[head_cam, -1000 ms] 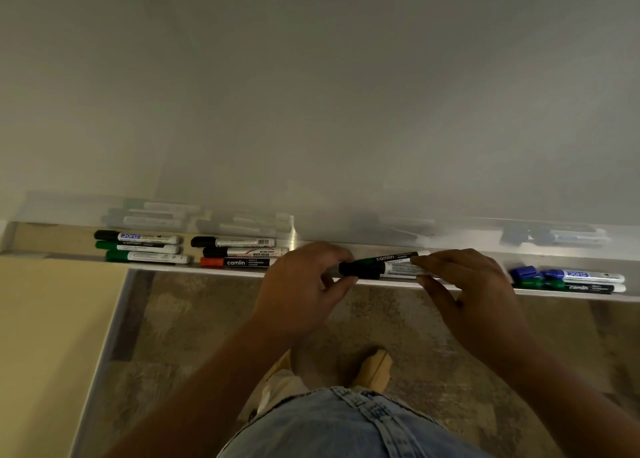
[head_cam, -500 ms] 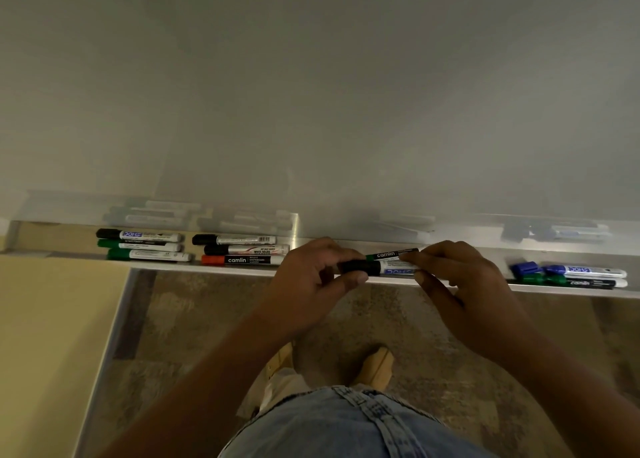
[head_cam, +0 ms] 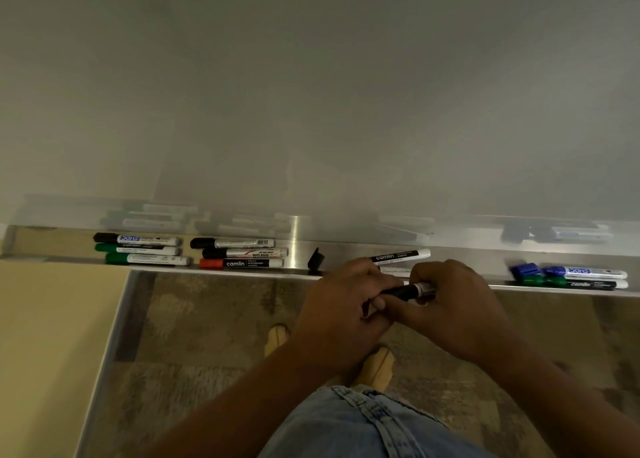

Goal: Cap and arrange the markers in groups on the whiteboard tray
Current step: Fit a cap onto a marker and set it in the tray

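Black marker (head_cam: 405, 291) lifted off tray (head_cam: 450, 249) since 0.5 s | left hand (head_cam: 343, 305), right hand (head_cam: 450, 301) both closed on it (capping, probably) | loose cap (head_cam: 316, 259) now uncovered.

We observe dim lighting, a grey-white wall surface (head_cam: 311, 76) above, mottled brown-grey carpet (head_cam: 207, 336) below, and a pale yellow panel (head_cam: 45, 336) at left.

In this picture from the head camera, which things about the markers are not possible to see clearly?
- Head view: the left hand covers the cap end of the held marker.
- Head view: the camlin marker on the tray has its left end behind the same hand.
- Head view: a white marker below it is mostly hidden.
- Small label print is blurred.
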`<state>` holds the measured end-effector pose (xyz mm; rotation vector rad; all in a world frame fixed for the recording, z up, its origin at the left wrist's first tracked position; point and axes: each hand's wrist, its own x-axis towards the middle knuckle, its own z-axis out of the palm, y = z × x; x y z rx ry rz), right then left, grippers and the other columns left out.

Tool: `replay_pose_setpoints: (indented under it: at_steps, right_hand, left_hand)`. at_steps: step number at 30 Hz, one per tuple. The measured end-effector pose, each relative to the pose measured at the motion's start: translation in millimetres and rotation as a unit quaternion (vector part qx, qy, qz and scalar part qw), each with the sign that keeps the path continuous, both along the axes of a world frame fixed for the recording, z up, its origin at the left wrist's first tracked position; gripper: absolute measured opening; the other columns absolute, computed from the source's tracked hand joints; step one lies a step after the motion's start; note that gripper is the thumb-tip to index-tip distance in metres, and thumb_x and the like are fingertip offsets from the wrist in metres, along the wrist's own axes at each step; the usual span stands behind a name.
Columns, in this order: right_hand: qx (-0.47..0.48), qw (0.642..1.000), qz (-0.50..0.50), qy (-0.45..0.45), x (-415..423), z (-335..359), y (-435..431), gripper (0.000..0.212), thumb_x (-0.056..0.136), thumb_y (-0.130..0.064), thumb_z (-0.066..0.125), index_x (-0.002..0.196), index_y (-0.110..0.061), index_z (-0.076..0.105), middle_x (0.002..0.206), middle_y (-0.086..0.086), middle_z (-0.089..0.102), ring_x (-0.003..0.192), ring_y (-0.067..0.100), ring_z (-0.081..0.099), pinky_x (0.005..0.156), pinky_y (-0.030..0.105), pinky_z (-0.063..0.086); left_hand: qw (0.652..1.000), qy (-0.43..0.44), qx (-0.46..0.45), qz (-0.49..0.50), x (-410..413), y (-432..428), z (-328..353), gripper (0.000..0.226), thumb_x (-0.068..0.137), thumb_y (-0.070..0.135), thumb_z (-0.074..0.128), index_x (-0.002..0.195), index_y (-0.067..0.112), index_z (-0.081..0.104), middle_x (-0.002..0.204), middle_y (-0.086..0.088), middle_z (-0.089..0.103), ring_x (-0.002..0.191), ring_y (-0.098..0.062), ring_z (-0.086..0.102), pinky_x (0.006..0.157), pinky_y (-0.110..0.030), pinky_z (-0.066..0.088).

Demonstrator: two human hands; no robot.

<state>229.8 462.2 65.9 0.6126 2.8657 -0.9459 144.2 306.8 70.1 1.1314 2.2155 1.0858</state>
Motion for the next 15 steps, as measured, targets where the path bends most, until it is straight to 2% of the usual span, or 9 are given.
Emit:
replay_pose_setpoints:
  at_steps: [2,5,9,15]
  right_hand:
    - [-0.015,1.000,0.001,0.006,0.9,-0.1,-0.2,0.063,0.060,-0.091,0.044,0.052,-0.029,0.051,0.046,-0.007,0.050,0.048,0.004,0.048,0.047,0.022,0.036]
    - [-0.026,0.999,0.004,0.034,-1.7,2.8,-2.1,0.049,0.067,-0.078,0.054,0.048,-0.033,0.045,0.041,-0.012,0.045,0.048,0.005,0.051,0.045,0.015,0.028]
    - [-0.024,0.998,-0.006,0.053,-5.5,5.1,-3.3,0.043,0.067,-0.068,0.058,0.045,-0.034,0.042,0.038,-0.014,0.041,0.050,0.004,0.052,0.044,0.012,0.024]
    - [-0.012,0.998,-0.001,0.055,-8.0,1.9,-1.1,0.039,0.066,-0.060,0.061,0.045,-0.033,0.043,0.039,-0.013,0.041,0.056,0.001,0.053,0.044,0.011,0.024]
  left_hand:
    - [1.000,-0.002,0.003,-0.002,-0.2,0.4,-0.3,0.043,0.079,0.039,0.051,0.114,0.021,0.067,0.090,0.007,0.059,0.076,0.000,0.050,0.064,-0.010,0.040]
    - [1.000,-0.005,0.016,0.004,-2.3,2.2,-0.8,0.042,0.077,0.038,0.054,0.113,0.021,0.068,0.090,0.008,0.059,0.077,-0.001,0.053,0.064,-0.021,0.049]
    - [1.000,-0.009,0.026,0.006,-3.6,4.3,-2.4,0.040,0.078,0.036,0.057,0.113,0.019,0.068,0.091,0.005,0.060,0.077,-0.006,0.056,0.065,-0.032,0.053]
    - [0.999,0.006,0.033,0.008,-2.6,7.0,-5.8,0.037,0.080,0.035,0.060,0.112,0.018,0.068,0.092,0.005,0.062,0.076,-0.007,0.058,0.063,-0.033,0.053]
